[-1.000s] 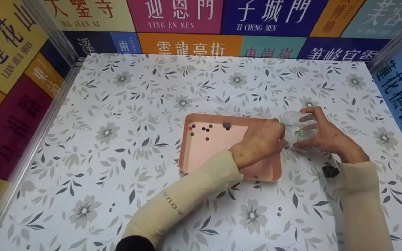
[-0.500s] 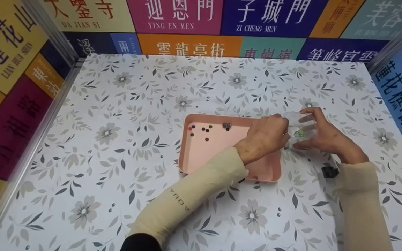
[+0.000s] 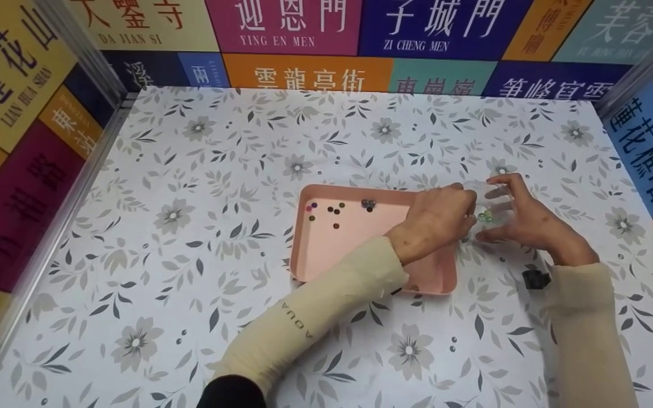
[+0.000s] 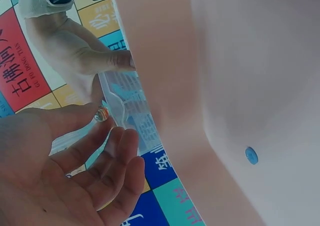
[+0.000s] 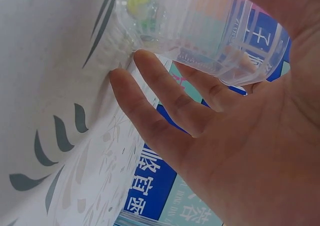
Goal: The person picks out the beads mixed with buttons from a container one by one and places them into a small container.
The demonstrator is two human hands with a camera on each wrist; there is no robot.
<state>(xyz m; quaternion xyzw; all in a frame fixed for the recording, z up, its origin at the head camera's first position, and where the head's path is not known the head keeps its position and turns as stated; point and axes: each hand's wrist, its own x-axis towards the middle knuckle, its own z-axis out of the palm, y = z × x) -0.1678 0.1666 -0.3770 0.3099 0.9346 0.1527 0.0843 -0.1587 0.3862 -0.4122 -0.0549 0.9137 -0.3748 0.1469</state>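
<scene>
My left hand (image 3: 437,224) reaches over the right end of a pink tray (image 3: 326,255), beside a clear plastic cup (image 5: 200,29). Between its thumb and index finger it pinches a small orange-and-clear marble (image 4: 101,114), seen in the left wrist view close to the cup's rim. My right hand (image 3: 533,221) holds the cup, thumb and fingers around its side. Several green and yellow glass marbles (image 3: 485,216) lie at the cup's bottom. In the tray, several small dark and coloured beads (image 3: 335,211) are scattered at the left; a clump of greyish ones (image 3: 368,203) sits by the far wall.
A small black object (image 3: 536,278) lies on the flowered tabletop (image 3: 236,187) near my right wrist. Panels with large printed characters (image 3: 304,71) wall off the table's back and sides. A blue bead (image 4: 251,155) shows on the tray floor in the left wrist view.
My left hand has shifted slightly right, toward the cup. The right hand, the cup and the tray have stayed in place.
</scene>
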